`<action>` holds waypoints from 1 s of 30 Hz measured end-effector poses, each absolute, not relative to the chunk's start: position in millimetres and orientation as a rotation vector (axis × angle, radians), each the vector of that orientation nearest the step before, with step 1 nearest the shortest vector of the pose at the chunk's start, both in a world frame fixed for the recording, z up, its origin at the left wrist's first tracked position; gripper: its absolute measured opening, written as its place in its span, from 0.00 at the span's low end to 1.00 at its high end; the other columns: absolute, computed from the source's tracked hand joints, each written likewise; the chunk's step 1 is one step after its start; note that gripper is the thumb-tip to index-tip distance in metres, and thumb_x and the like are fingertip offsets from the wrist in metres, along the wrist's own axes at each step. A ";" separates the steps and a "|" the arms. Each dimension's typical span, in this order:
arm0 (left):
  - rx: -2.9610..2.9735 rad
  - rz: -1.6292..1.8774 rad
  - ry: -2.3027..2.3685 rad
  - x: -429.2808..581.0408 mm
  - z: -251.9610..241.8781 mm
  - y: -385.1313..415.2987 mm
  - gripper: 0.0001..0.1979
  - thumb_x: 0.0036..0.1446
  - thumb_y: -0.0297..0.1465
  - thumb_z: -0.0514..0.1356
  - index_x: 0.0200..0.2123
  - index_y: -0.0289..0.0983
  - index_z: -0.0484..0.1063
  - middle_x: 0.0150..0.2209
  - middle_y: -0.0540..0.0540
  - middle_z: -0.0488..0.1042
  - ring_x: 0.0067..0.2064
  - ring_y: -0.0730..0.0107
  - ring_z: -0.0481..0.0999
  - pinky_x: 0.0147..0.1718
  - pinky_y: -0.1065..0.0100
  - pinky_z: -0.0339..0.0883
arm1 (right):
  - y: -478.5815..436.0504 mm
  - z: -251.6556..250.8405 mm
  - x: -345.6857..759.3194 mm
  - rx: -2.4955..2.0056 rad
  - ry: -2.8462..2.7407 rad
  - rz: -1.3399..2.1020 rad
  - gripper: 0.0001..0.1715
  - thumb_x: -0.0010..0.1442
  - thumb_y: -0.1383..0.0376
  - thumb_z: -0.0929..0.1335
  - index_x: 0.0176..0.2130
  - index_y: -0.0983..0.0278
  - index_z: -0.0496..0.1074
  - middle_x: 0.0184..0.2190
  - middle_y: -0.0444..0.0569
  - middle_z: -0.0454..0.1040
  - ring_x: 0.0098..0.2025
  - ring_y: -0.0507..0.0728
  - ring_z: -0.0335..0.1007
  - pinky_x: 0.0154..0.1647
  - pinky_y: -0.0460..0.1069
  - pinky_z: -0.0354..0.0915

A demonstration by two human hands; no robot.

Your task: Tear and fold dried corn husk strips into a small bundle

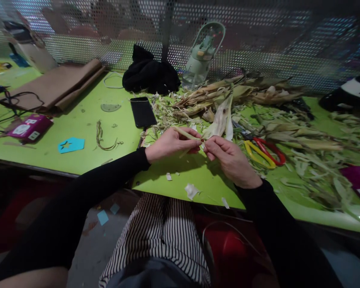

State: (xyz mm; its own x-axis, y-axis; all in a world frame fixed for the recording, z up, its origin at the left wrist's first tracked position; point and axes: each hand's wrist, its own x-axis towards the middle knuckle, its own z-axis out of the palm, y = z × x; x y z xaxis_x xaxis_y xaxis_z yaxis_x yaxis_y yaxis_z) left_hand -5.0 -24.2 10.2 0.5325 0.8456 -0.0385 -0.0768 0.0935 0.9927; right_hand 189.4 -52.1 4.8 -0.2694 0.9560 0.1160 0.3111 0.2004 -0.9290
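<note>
Both my hands meet over the front of the green table, fingers pinched on a pale dried corn husk (220, 120). My left hand (175, 143) is closed round a narrow strip of the husk that sticks out past its thumb. Close beside it, my right hand (228, 158) pinches the gathered end, and the wide part of the husk fans up and away behind the fingers. The fingertips hide the exact spot where the pieces join. Just right of my right hand lie scissors (262, 154) with one yellow and one red handle.
Husk piles (240, 92) and scraps spread over the green table (87, 134) at the back and right. A black phone (143, 112), black cloth (150, 74) and green bottle (200, 56) stand or lie behind my hands. Leftward are brown paper (55, 86) and a purple box (30, 127).
</note>
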 end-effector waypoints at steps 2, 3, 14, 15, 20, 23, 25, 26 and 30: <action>1.252 0.805 0.739 -5.1 6.7 -21.4 0.09 0.59 0.27 0.65 0.41 0.30 0.73 0.30 0.48 0.79 0.31 0.78 0.76 0.35 0.72 0.70 | -48.6 1.6 191.3 -1.227 -1.708 1.010 0.21 0.66 0.49 0.68 0.30 0.61 0.70 0.25 0.43 0.68 0.28 0.52 0.62 0.30 0.48 0.61; 1.207 0.817 0.716 -5.1 4.4 -19.5 0.09 0.59 0.26 0.65 0.43 0.30 0.72 0.33 0.46 0.80 0.34 0.76 0.78 0.38 0.71 0.71 | -46.9 0.1 192.6 -1.247 -1.691 0.916 0.18 0.65 0.50 0.68 0.33 0.60 0.71 0.28 0.44 0.70 0.30 0.53 0.64 0.32 0.49 0.63; 1.318 0.813 0.542 -6.4 -12.2 -17.5 0.29 0.58 0.19 0.57 0.61 0.43 0.64 0.73 0.43 0.56 0.72 0.57 0.60 0.68 0.54 0.60 | -54.8 -13.6 180.5 -1.053 -2.061 0.068 0.19 0.66 0.58 0.69 0.55 0.57 0.70 0.33 0.46 0.74 0.33 0.57 0.68 0.36 0.54 0.67; 1.365 0.799 0.538 -6.5 -12.6 -17.8 0.31 0.57 0.18 0.57 0.62 0.44 0.63 0.73 0.43 0.55 0.73 0.57 0.58 0.69 0.54 0.57 | -54.2 -14.7 179.7 -1.024 -2.136 0.027 0.17 0.67 0.59 0.69 0.55 0.57 0.71 0.34 0.47 0.75 0.34 0.58 0.69 0.37 0.54 0.67; 1.445 0.773 0.505 -7.4 -13.2 -16.1 0.34 0.56 0.20 0.58 0.65 0.41 0.59 0.70 0.39 0.61 0.73 0.55 0.56 0.71 0.52 0.52 | -50.5 -15.3 183.0 -0.970 -2.301 -0.157 0.07 0.69 0.62 0.66 0.45 0.57 0.74 0.38 0.51 0.78 0.42 0.61 0.72 0.45 0.56 0.68; 1.425 0.791 0.504 -8.2 -13.3 -16.2 0.35 0.54 0.20 0.57 0.65 0.42 0.58 0.70 0.39 0.61 0.73 0.54 0.56 0.70 0.51 0.55 | -51.4 -15.3 183.6 -0.947 -2.317 -0.224 0.15 0.70 0.63 0.65 0.54 0.59 0.70 0.40 0.52 0.78 0.42 0.61 0.73 0.45 0.56 0.69; 1.431 0.777 0.495 -7.4 -13.6 -17.7 0.37 0.52 0.20 0.57 0.66 0.42 0.57 0.69 0.38 0.62 0.73 0.54 0.57 0.69 0.51 0.56 | -52.6 -16.1 182.6 -0.942 -2.316 -0.257 0.20 0.70 0.64 0.65 0.60 0.61 0.67 0.40 0.52 0.78 0.41 0.61 0.73 0.44 0.56 0.69; 1.439 0.755 0.484 -6.6 -13.6 -18.7 0.39 0.51 0.20 0.57 0.66 0.42 0.57 0.68 0.37 0.63 0.72 0.55 0.59 0.68 0.52 0.57 | -53.1 -16.7 182.0 -0.949 -2.310 -0.263 0.21 0.70 0.65 0.64 0.61 0.61 0.66 0.40 0.52 0.79 0.41 0.61 0.73 0.45 0.56 0.69; 1.469 0.621 0.458 -5.5 -13.2 -21.6 0.46 0.47 0.23 0.62 0.70 0.39 0.50 0.66 0.33 0.65 0.68 0.52 0.66 0.65 0.53 0.63 | -54.7 -17.9 180.3 -1.029 -2.268 -0.217 0.19 0.70 0.65 0.63 0.59 0.59 0.68 0.41 0.52 0.79 0.42 0.61 0.73 0.46 0.56 0.68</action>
